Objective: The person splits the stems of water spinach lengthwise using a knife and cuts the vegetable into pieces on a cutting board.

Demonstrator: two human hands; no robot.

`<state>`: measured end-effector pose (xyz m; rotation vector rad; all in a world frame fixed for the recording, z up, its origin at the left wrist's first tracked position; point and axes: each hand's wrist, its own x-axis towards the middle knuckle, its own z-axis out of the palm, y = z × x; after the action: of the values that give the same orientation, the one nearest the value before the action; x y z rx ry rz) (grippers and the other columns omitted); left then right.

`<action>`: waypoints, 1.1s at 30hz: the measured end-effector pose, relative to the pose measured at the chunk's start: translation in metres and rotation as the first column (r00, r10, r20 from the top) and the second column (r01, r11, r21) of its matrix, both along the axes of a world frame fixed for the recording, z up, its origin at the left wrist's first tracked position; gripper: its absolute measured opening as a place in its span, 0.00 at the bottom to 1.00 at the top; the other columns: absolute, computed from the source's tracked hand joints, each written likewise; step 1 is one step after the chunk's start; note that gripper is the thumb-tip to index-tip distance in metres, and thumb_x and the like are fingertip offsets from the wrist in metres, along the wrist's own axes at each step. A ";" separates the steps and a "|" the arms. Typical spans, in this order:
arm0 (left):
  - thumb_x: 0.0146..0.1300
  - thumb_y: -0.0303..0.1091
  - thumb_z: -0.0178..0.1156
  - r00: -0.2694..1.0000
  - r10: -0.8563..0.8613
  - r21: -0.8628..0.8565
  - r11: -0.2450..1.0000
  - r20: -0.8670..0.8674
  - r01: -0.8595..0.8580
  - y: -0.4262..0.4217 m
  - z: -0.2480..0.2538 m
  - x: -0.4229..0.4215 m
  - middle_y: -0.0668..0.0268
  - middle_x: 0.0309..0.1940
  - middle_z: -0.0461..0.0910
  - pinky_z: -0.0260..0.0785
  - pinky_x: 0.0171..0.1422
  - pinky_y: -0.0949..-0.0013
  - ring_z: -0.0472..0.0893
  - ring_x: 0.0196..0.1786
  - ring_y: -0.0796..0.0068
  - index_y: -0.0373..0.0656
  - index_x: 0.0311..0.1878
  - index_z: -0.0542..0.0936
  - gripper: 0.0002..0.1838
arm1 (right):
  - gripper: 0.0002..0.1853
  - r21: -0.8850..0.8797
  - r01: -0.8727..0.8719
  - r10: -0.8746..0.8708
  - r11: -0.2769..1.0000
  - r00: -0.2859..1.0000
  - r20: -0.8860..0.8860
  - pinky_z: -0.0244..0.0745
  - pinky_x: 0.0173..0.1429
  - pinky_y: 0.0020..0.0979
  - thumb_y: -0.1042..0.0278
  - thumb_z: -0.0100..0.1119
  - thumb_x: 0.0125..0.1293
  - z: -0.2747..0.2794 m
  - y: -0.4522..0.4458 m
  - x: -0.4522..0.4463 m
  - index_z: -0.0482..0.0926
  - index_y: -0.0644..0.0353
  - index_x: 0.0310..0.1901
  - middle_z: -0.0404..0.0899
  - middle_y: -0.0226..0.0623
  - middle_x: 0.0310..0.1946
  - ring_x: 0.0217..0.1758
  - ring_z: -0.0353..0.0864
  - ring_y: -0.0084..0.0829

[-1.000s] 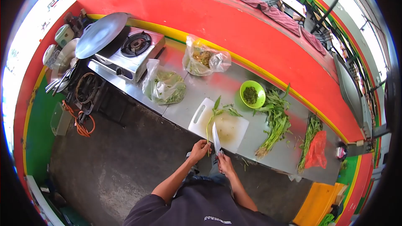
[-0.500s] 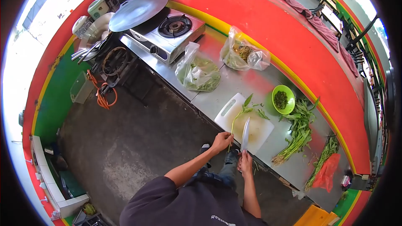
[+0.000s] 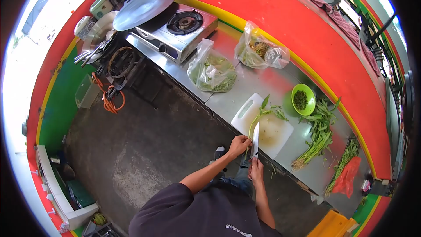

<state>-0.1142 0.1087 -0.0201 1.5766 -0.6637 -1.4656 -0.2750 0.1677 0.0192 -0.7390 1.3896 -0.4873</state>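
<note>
My left hand (image 3: 239, 145) pinches the lower stem of a leafy green stalk (image 3: 251, 128) at the near edge of the white cutting board (image 3: 280, 127). The stalk's leaves (image 3: 265, 111) lie over the board's far side. In my right hand (image 3: 256, 169) is the handle of a kitchen knife (image 3: 255, 139), its blade pointing away from me, right beside the stem. Whether the blade touches the stem, I cannot tell. Right of the board lies a bunch of leafy greens (image 3: 320, 136), roots toward me. A green bowl (image 3: 310, 101) behind it holds small chopped green pieces.
Two plastic bags of greens (image 3: 210, 72) (image 3: 262, 52) sit farther back on the metal counter (image 3: 232, 101). A gas stove (image 3: 186, 24) and a large wok lid (image 3: 144, 8) stand at the back left. More greens (image 3: 344, 162) and a red plastic bag (image 3: 347, 177) are at the right.
The knife and the stem have come closer together, with the blade now beside the stem. The whole view has shifted slightly. Both hands keep their holds.
</note>
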 end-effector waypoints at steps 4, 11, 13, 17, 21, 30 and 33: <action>0.68 0.39 0.64 0.996 -0.002 -0.018 1.000 0.094 0.004 -0.002 -0.003 0.001 0.61 0.29 0.88 0.78 0.39 0.69 0.85 0.30 0.75 0.28 0.42 0.86 0.18 | 0.21 0.002 0.019 -0.019 1.000 1.000 -0.005 0.53 0.13 0.25 0.47 0.46 0.81 0.004 0.000 0.000 0.73 0.59 0.43 0.58 0.23 0.14 0.10 0.57 0.17; 0.67 0.35 0.66 0.997 0.061 -0.107 0.993 0.039 -0.056 -0.006 -0.023 -0.001 0.61 0.28 0.87 0.76 0.35 0.71 0.84 0.30 0.78 0.31 0.52 0.84 0.17 | 0.20 0.017 0.077 -0.076 0.997 0.996 -0.036 0.54 0.13 0.25 0.48 0.47 0.81 0.009 -0.004 0.001 0.73 0.60 0.42 0.59 0.23 0.15 0.11 0.56 0.17; 0.66 0.32 0.67 0.996 0.012 -0.082 0.997 0.088 -0.005 -0.007 -0.015 0.002 0.62 0.29 0.86 0.75 0.35 0.73 0.83 0.31 0.79 0.30 0.56 0.82 0.19 | 0.20 0.015 0.062 -0.062 0.998 0.998 -0.022 0.54 0.13 0.25 0.48 0.47 0.81 0.012 -0.007 0.005 0.73 0.60 0.42 0.59 0.23 0.15 0.11 0.56 0.17; 0.66 0.32 0.68 0.996 0.016 -0.084 0.996 0.082 -0.009 -0.007 -0.016 0.002 0.63 0.28 0.86 0.74 0.35 0.74 0.82 0.30 0.80 0.30 0.55 0.82 0.18 | 0.20 0.005 0.045 -0.045 0.999 0.998 -0.038 0.55 0.13 0.26 0.48 0.47 0.81 0.013 -0.008 0.009 0.73 0.60 0.42 0.59 0.23 0.15 0.10 0.57 0.18; 0.66 0.33 0.68 0.997 0.034 -0.068 0.997 0.073 -0.029 -0.005 -0.012 0.000 0.63 0.27 0.86 0.72 0.35 0.74 0.81 0.29 0.81 0.30 0.54 0.82 0.18 | 0.20 -0.012 0.007 -0.008 1.000 0.997 -0.077 0.55 0.13 0.26 0.49 0.47 0.81 0.011 -0.008 0.009 0.71 0.59 0.40 0.60 0.23 0.14 0.10 0.57 0.18; 0.69 0.33 0.66 0.998 0.061 -0.104 0.993 0.013 -0.059 0.000 -0.014 -0.005 0.68 0.24 0.83 0.68 0.31 0.75 0.77 0.26 0.85 0.30 0.51 0.83 0.15 | 0.21 -0.001 -0.030 0.030 1.000 0.995 -0.091 0.54 0.14 0.26 0.50 0.46 0.82 0.006 -0.010 0.003 0.74 0.62 0.42 0.59 0.22 0.14 0.10 0.56 0.17; 0.69 0.34 0.66 0.998 0.062 -0.086 0.994 -0.009 -0.063 0.001 -0.011 -0.007 0.69 0.24 0.82 0.68 0.31 0.76 0.76 0.26 0.86 0.30 0.52 0.83 0.16 | 0.21 -0.003 -0.027 0.026 1.000 0.996 -0.089 0.54 0.14 0.26 0.49 0.46 0.81 0.005 -0.010 0.002 0.74 0.62 0.41 0.59 0.22 0.14 0.10 0.56 0.17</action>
<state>-0.1214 0.1100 -0.0307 1.5125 -0.6596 -1.3779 -0.2734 0.1573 0.0246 -0.7899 1.4599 -0.4411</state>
